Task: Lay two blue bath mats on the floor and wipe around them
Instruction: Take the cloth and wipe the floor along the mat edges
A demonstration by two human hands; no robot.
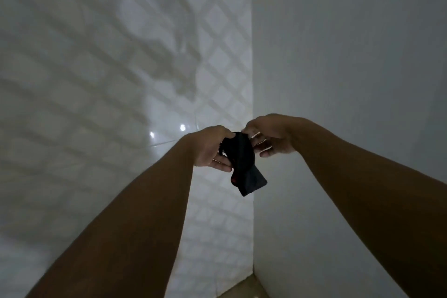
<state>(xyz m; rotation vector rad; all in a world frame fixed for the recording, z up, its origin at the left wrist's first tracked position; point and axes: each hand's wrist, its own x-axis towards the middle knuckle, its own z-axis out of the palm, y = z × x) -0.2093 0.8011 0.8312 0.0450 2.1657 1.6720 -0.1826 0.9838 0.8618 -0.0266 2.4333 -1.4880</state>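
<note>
Both my arms reach out in front of me toward a room corner. A small dark cloth (244, 164) with a tiny red mark hangs between my hands at mid-frame. My left hand (212, 147) grips its upper left part, fingers curled under it. My right hand (268, 135) pinches its top edge with thumb and fingertips, the other fingers spread. The lower end of the cloth dangles free. No blue bath mat is in view.
A glossy white tiled wall (121, 80) with criss-cross shadows and two light glints fills the left. A plain pale wall (350, 55) fills the right; they meet in a vertical corner. A sliver of brownish floor (251, 288) shows at the bottom.
</note>
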